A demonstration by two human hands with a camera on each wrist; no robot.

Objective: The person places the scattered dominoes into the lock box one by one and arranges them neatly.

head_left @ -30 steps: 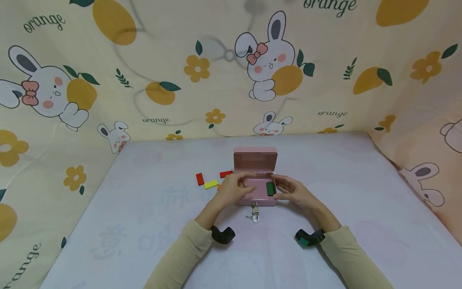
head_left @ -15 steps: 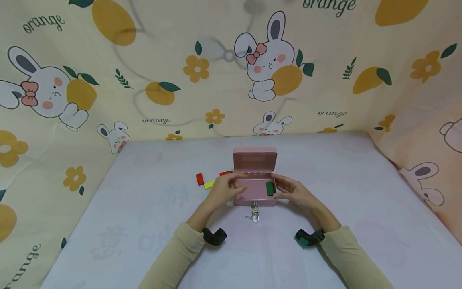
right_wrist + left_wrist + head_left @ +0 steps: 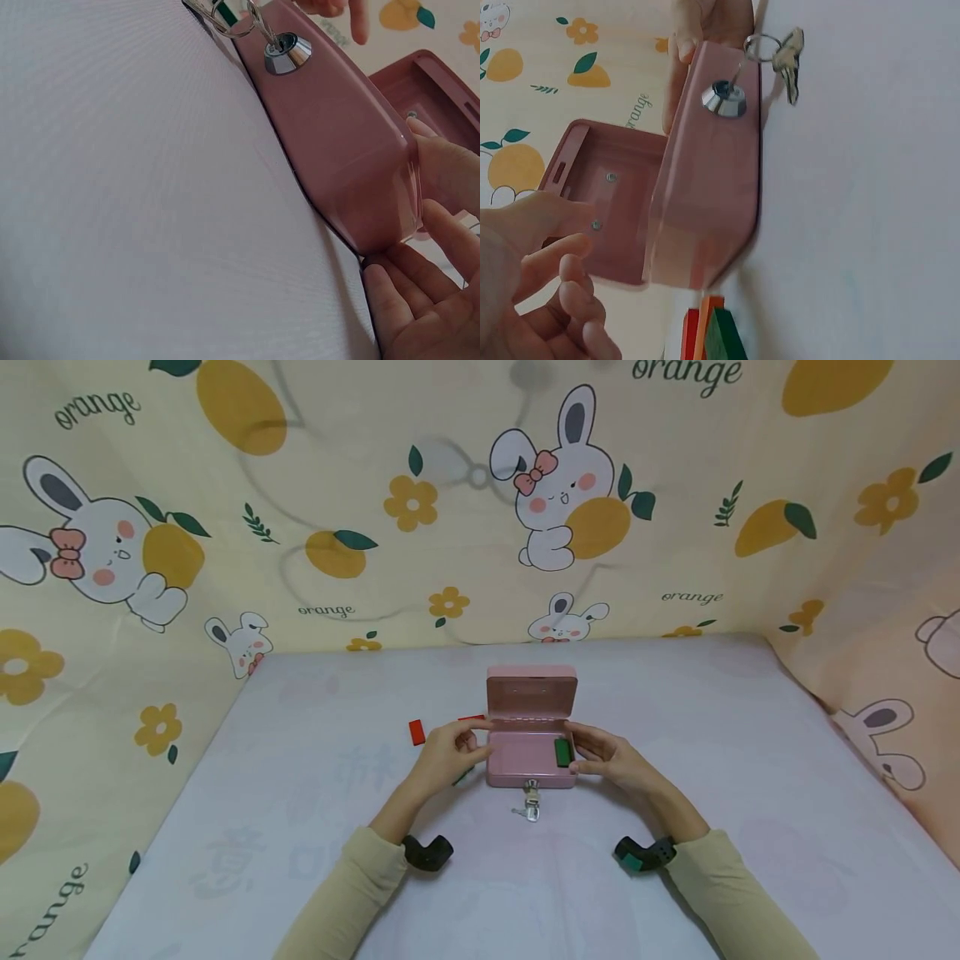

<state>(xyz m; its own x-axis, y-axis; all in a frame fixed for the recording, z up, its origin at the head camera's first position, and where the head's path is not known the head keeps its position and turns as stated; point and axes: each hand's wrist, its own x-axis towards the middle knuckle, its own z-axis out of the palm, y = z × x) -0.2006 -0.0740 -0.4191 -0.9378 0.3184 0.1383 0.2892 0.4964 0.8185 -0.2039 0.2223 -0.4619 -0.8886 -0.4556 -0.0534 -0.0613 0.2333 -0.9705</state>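
Note:
A pink metal cash box (image 3: 525,781) stands on the table with its lid (image 3: 532,693) raised. A green block (image 3: 562,752) lies inside, near its right wall. My right hand (image 3: 617,762) holds the box's right end, its fingertips against the wall in the right wrist view. To the left of the box hovers my left hand (image 3: 444,760), fingers loosely bent and nothing in them. A red block (image 3: 417,732) lies beyond it. In the left wrist view, an orange block (image 3: 708,319) and a green block (image 3: 724,335) lie beside the box; the left hand partly hides these in the head view.
Keys (image 3: 532,812) hang on a ring from the lock at the box's front. Another red block (image 3: 471,717) shows behind the left hand. The table (image 3: 675,693) meets a patterned cloth backdrop (image 3: 450,552) at the back and sides.
My left hand has moved left, from above the box's inside to just outside its left edge, and now covers the yellow block. The right hand has stayed at the box.

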